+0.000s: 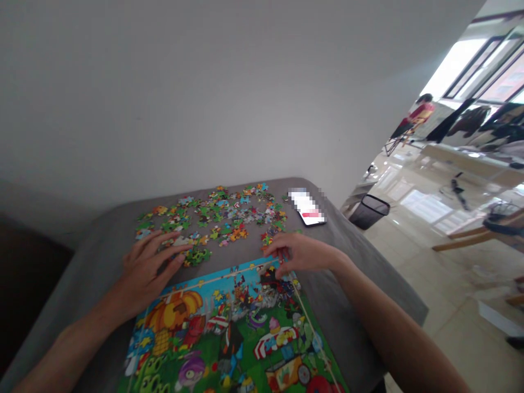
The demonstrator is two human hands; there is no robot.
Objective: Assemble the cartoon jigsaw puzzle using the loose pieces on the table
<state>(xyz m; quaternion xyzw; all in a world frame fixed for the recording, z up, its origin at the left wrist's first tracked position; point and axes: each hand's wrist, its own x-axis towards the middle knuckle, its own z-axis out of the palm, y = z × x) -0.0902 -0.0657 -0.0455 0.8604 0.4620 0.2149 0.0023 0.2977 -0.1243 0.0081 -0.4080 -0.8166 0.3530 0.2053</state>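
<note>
My left hand point(152, 265) is spread out above the near-left jigsaw pieces, its fingertips beside a small green cluster point(197, 256). Nothing shows in its grasp. At the top right corner of a colourful cartoon puzzle board point(229, 327), my right hand point(303, 252) hovers with fingers bent and thumb apart. No piece can be made out between them. The board shows a pumpkin, a striped stall and cartoon figures, with a pale line around its border. Many loose jigsaw pieces point(229, 232) lie scattered behind it.
A phone point(307, 207) with a lit screen lies right of the pieces on the grey cloth-covered table point(360, 327). A pale wall point(204, 98) rises behind. On the floor to the right stands a dark mesh bin point(369, 212); a seated person point(417, 115) is farther off.
</note>
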